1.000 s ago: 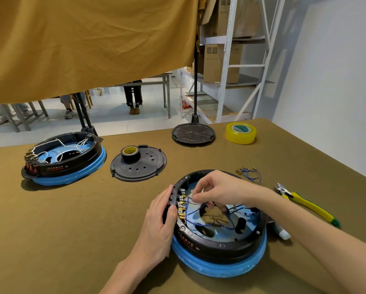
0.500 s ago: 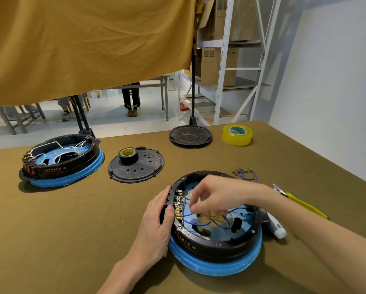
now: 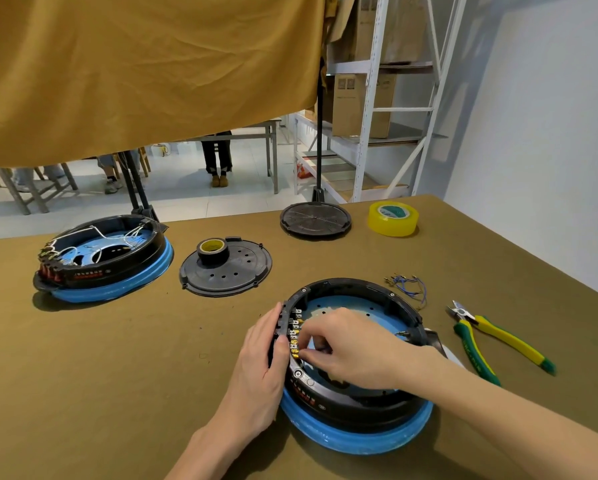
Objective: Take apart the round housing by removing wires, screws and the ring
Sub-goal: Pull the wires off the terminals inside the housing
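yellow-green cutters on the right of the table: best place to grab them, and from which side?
Grip the cutters by the two yellow-green handles, around mid-length. They lie flat, with the metal jaws pointing away toward the loose blue wires and the handles splayed toward the near right. Come from above on the right side with the right hand, probably closing the handles together.

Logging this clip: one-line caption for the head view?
Left hand steadies the housing while right hand picks at its terminals; cutters lie beside.
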A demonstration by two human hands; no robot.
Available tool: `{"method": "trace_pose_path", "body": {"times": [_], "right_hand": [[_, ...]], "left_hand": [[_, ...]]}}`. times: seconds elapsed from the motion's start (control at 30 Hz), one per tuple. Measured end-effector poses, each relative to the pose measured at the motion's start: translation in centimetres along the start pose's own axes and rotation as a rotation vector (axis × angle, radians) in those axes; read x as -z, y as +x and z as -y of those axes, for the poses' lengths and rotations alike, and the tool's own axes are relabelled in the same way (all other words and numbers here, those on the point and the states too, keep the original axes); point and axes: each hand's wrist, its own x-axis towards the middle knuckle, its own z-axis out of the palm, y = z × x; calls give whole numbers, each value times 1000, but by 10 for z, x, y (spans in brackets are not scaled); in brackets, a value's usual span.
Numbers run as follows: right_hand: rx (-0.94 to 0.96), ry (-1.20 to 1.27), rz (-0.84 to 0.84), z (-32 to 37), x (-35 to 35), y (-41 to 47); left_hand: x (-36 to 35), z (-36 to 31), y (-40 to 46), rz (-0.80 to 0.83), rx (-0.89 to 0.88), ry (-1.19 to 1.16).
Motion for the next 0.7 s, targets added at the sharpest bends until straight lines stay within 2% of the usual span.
{"method": "trace_pose_path", "body": {"times": [0.17, 0.37, 0.7], "right_hand": [[27, -34, -48, 0, -5, 0], [26, 145, 60, -6, 3, 2], [20, 124, -42, -10, -5, -4]], "left_hand": [[2, 1, 0, -9, -8, -14], [2, -1, -1, -24, -27, -5], [3, -3, 1, -11, -17, 13]]}}
